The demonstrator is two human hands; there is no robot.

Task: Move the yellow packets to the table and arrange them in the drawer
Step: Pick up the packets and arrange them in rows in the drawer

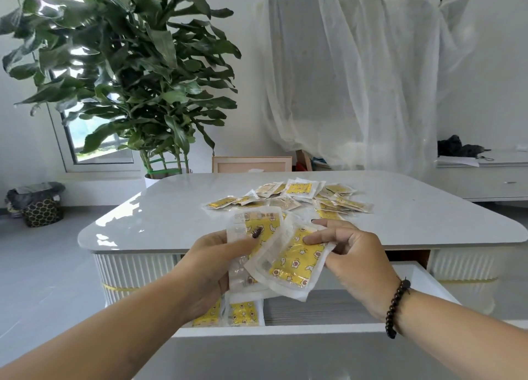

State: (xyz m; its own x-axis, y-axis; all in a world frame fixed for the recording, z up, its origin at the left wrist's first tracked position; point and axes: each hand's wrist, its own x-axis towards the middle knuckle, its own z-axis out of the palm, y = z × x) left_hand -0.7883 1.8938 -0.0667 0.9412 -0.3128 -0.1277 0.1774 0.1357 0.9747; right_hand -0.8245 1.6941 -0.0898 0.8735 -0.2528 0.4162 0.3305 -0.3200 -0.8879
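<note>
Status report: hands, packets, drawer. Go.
Both hands, left and right, holding yellow packets over the open drawer. Two packets filed. Pile remains on table.

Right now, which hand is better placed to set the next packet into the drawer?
Right hand: it pinches the loose front packet over the open drawer. The left hand grips the stack.

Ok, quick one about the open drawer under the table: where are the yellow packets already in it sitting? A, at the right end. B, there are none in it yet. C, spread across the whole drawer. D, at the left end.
D: the packets in the drawer stand at its left end below the left hand, while the rest of the drawer floor to their right shows bare grey.
</note>
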